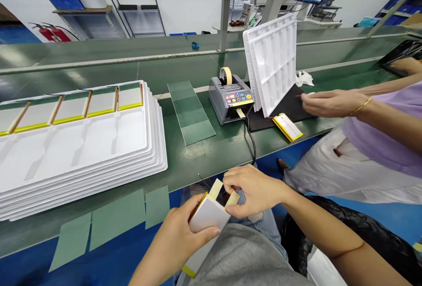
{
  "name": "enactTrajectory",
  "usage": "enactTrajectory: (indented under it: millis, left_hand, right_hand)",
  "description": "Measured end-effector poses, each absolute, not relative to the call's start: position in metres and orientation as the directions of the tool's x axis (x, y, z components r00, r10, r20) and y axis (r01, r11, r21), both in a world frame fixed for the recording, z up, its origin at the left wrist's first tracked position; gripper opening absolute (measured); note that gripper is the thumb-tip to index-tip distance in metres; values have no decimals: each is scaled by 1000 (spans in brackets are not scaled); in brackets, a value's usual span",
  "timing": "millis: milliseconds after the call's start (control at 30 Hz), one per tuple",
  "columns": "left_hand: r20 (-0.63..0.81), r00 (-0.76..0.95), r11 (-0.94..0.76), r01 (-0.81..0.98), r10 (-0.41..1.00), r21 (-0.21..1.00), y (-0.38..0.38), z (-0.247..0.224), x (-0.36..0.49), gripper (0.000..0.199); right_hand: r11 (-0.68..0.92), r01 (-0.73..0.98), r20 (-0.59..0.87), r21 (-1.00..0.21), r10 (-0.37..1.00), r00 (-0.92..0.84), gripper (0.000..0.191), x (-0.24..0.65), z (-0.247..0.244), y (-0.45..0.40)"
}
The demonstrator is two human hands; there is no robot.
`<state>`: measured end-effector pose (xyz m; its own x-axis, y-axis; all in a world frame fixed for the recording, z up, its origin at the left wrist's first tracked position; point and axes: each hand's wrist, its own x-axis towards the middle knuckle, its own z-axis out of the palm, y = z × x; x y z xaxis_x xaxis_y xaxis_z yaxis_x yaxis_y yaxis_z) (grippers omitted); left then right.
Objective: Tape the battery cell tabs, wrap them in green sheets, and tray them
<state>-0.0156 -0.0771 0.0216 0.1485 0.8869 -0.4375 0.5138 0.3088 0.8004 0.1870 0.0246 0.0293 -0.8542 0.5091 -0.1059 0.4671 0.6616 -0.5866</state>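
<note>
My left hand (173,237) is wrapped round a flat white battery pack (209,216) with yellow edging, held tilted above my lap. A short strip of cream tape (216,189) sticks up from the pack's upper end. Beside it, my right hand (257,191) pinches a second piece of tape (232,199) at the same end; it seems to touch the pack's corner. A thin dark wire shows just beyond that end. On the bench, a tape dispenser (231,97) has a tape end sticking out of its front.
Stacked white trays (154,145) at left bear several similar packs (130,98). Green sheets (117,220) hang over the bench edge. A clear plate (193,114) lies beside the dispenser. At right, a co-worker's hands (336,103) are near another battery pack (288,127) and upright trays (273,62).
</note>
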Motion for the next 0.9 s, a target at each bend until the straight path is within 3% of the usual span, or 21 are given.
enactTrajectory:
  millis: [100, 200, 300, 367, 533, 633, 733, 900]
  left_hand:
    - [-405, 82, 298, 549, 911, 781, -79, 20, -15, 40]
    - [-339, -63, 310, 584, 939, 751, -80, 17, -13, 42]
    - [-270, -99, 272, 609, 958, 745, -81, 11, -10, 42]
    - [-228, -63, 213, 651, 972, 729, -82, 7, -8, 41]
    - [-99, 30, 45, 737, 995, 674, -86, -5, -7, 39]
    - [-38, 28, 1, 789, 999, 615, -87, -9, -7, 52]
    - [15, 72, -68, 828, 997, 556, -88, -11, -8, 70]
    - [70, 211, -214, 810, 975, 545, -88, -10, -9, 64]
  right_hand:
    - [611, 560, -73, -559, 636, -768, 37, 188, 26, 21]
    - [579, 559, 136, -594, 757, -639, 54, 188, 23, 14]
    - [692, 363, 440, -625, 696, -568, 31, 181, 21, 6]
    - [722, 288, 524, -629, 667, -530, 15, 175, 20, 3]
    - [557, 250, 348, -792, 748, -565, 5, 166, 19, 4]
    - [411, 197, 223, -890, 769, -599, 3, 167, 16, 6]
    - [357, 150, 195, -922, 763, -617, 8, 169, 13, 5]
    - [287, 210, 91, -935, 764, -638, 6, 171, 14, 5]
